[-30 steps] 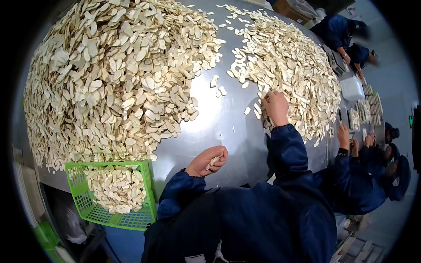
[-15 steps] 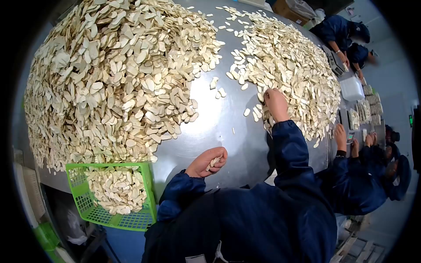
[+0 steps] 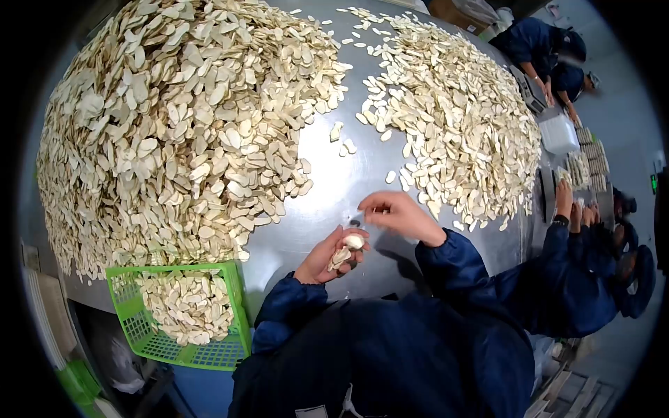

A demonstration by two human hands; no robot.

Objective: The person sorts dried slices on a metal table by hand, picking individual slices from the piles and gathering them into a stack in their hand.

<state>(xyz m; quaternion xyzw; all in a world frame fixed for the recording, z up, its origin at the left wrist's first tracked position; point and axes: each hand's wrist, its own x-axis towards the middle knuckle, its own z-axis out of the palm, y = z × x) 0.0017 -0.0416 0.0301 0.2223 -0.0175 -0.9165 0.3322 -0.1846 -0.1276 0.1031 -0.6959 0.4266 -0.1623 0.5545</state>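
Observation:
My left hand (image 3: pixel 326 258) is closed around a few pale dried slices (image 3: pixel 341 259), palm turned up over the metal table. Just above and to the right, my right hand (image 3: pixel 404 217) reaches over it with bent, parted fingers. No slice shows between those fingers. A small pile of pale oval slices (image 3: pixel 460 118) spreads beyond my right hand. On the left rises a much larger heap of similar slices (image 3: pixel 174 132). A green plastic basket (image 3: pixel 242 306) at the table's near edge holds more slices.
Several loose slices (image 3: pixel 343 143) lie on the metal table (image 3: pixel 320 202) between the piles. To the right, co-workers (image 3: pixel 557 285) in dark blue work beside a white container (image 3: pixel 559 135) and rows of packed slices (image 3: pixel 592 160). A cardboard box (image 3: pixel 456 15) stands at the far edge.
My right hand has come back from the right pile to just above my left hand. The left hand's fingers have loosened, and more slices show in it.

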